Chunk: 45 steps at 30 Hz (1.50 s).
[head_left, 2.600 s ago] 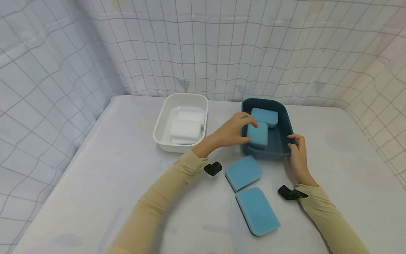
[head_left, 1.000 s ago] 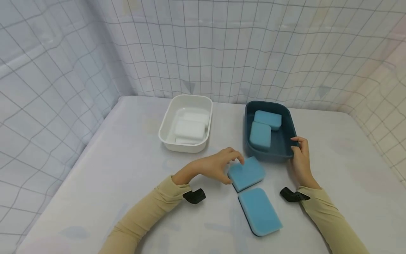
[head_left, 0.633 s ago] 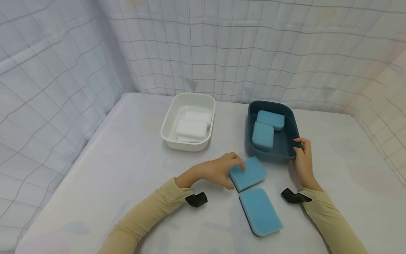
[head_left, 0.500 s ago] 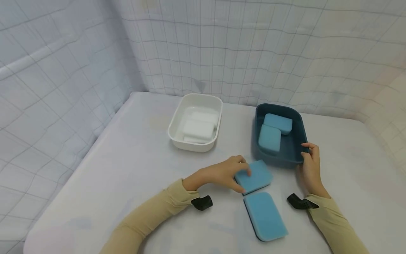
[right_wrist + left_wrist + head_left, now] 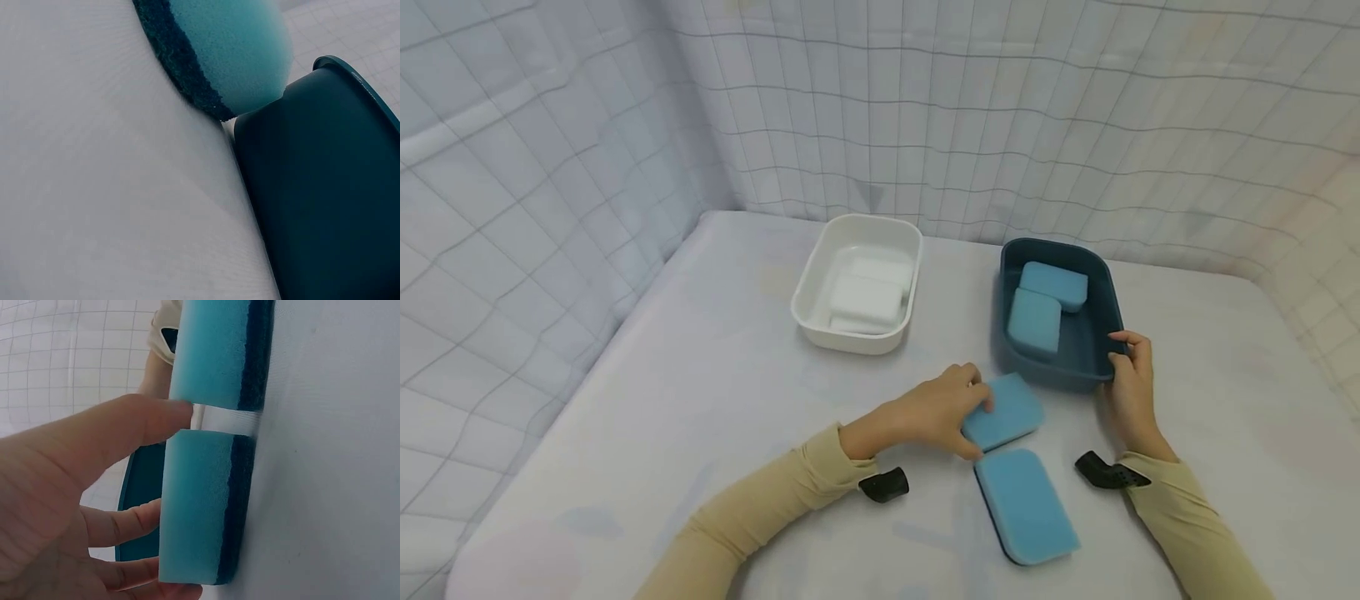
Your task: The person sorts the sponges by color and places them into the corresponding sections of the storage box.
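Note:
In the head view my left hand (image 5: 936,412) holds a light blue sponge (image 5: 1006,412) with a dark scrub layer underneath. The left wrist view shows its thumb (image 5: 153,417) at the gap before another sponge, with fingertips around the far end of the held one. That second blue sponge (image 5: 1027,507) lies nearer on the table. My right hand (image 5: 1133,398) grips the near right rim of a dark teal bin (image 5: 1086,337), thumb and fingers at its edge. Inside the bin lie two blue sponges, one at the back (image 5: 1055,285) and one at left (image 5: 1034,321).
A white bin (image 5: 807,310) holding several white sponges (image 5: 868,299) stands left of the teal bin. White cloth with a grid pattern (image 5: 865,108) hangs behind and on both sides of the white table (image 5: 722,358). The right wrist view shows a sponge (image 5: 240,53) close to the bin's outer wall.
My left hand has come out of the teal bin, moved down to the sponge on the table, and taken hold of its edges. My right hand keeps its grip on the bin.

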Each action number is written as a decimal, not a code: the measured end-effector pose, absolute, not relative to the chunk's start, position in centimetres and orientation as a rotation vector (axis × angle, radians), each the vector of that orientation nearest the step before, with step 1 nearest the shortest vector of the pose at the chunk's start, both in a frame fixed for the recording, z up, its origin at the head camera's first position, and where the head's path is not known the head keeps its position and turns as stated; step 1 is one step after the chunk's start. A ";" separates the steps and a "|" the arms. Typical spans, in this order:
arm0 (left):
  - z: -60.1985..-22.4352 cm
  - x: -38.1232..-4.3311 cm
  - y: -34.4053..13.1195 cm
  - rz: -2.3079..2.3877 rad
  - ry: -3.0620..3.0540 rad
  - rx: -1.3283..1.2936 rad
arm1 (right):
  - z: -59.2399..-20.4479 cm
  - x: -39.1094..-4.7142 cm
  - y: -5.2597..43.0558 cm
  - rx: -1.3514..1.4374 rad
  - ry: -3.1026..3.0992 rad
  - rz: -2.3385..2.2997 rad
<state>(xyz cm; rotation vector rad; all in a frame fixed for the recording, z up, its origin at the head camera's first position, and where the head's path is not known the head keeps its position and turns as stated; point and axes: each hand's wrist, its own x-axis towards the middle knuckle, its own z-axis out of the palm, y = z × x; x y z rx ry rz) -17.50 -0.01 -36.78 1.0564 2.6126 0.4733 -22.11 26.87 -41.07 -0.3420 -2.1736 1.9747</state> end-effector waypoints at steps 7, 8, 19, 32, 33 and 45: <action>-36.5 -17.0 -0.1 0.426 2.732 1.068 | -40.6 -22.7 26.3 -0.255 -2.198 1.945; -36.5 -16.9 -0.2 0.427 2.744 1.075 | -40.6 -22.8 26.3 -0.246 -2.192 1.951; -37.4 -16.7 -0.4 0.526 2.792 1.061 | -40.4 -23.1 25.7 -0.243 -2.198 1.969; -37.6 -17.4 0.2 0.524 2.749 1.086 | -40.9 -21.9 26.7 -0.351 -2.199 1.963; -37.5 -17.5 0.1 0.529 2.739 1.082 | -41.0 -21.9 26.6 -0.349 -2.200 1.958; -37.1 -17.5 -0.2 0.584 2.672 1.073 | -40.9 -21.8 27.2 -0.349 -2.273 1.905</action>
